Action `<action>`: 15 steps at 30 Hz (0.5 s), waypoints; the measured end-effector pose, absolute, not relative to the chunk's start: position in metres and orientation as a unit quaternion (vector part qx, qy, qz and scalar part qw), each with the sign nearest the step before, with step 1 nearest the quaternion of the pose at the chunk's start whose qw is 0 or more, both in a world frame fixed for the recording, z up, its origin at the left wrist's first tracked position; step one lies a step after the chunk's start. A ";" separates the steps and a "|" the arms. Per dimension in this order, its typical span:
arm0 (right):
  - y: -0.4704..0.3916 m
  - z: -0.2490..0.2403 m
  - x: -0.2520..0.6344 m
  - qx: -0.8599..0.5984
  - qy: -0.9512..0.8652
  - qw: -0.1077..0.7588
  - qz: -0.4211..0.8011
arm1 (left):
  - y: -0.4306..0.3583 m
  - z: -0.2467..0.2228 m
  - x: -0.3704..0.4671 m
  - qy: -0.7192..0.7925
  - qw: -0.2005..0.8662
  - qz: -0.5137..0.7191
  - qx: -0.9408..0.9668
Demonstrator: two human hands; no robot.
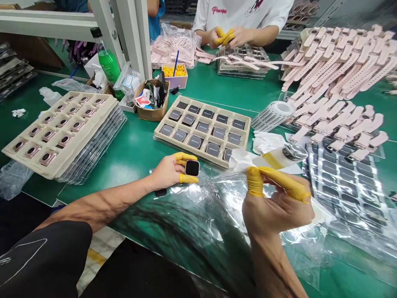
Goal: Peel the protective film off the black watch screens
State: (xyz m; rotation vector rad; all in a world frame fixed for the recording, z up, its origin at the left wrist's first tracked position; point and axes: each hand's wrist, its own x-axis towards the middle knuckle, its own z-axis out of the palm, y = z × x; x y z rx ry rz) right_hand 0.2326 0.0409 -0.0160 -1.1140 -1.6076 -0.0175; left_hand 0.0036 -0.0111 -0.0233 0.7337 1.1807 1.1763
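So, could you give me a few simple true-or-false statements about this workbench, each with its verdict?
1. The left hand holds a square piece with a dark face. True.
2. The right hand wears no finger covers. False: yellow finger covers are on two of its digits.
3. The pale tray in the middle holds rows of dark squares. True.
4. The big pile of pink straps is on the picture's left. False: it is on the right.
5. The bottle of green liquid has a white cap. False: its cap is black.
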 end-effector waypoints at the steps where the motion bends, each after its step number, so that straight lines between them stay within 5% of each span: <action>1: 0.035 -0.017 0.229 -0.452 -0.690 0.562 -0.065 | -0.009 -0.022 0.001 0.488 0.624 0.536 0.294; 4: 0.010 -0.023 0.203 -0.344 -0.757 0.552 -0.063 | 0.000 -0.017 -0.011 0.413 0.627 0.625 0.213; 9: -0.012 -0.048 0.146 -0.203 -0.906 0.268 0.259 | 0.015 -0.013 -0.032 0.437 0.569 0.680 0.151; 15: -0.003 -0.064 0.142 -0.263 -0.891 0.246 0.277 | 0.011 -0.012 -0.026 0.409 0.614 0.652 0.174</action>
